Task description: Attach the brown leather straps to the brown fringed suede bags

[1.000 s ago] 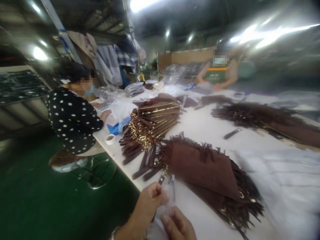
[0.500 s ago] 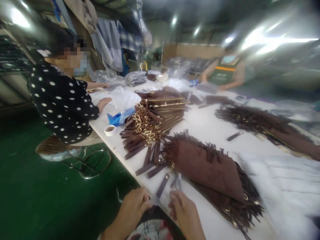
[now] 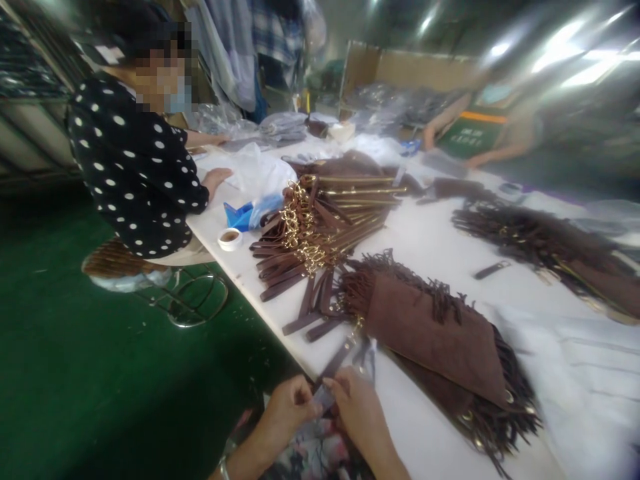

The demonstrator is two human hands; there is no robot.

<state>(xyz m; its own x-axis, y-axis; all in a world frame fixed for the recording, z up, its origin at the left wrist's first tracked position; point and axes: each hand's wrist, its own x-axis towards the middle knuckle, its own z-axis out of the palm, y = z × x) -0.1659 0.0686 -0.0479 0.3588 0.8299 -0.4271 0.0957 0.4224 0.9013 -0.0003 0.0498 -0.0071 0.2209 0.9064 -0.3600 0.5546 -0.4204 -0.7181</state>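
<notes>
My left hand (image 3: 287, 408) and my right hand (image 3: 356, 407) meet at the near edge of the white table (image 3: 425, 247). Both pinch a small clear plastic sleeve (image 3: 324, 397) around the end of a brown strap (image 3: 336, 360) with a gold clasp. The strap runs up toward a brown fringed suede bag (image 3: 430, 330) lying just beyond my hands. A pile of brown straps with gold hardware (image 3: 320, 233) lies farther back to the left.
A person in a black polka-dot top (image 3: 135, 167) sits at the table's left on a stool (image 3: 150, 280). A tape roll (image 3: 231, 239) and a blue object (image 3: 240, 217) lie near them. Another person (image 3: 480, 120) works at the far side. More fringed bags (image 3: 540, 240) lie right. Green floor (image 3: 75, 373) is left.
My hands have come together on the plastic sleeve and strap end; half a second ago they were apart. The view has tilted down and shifted slightly.
</notes>
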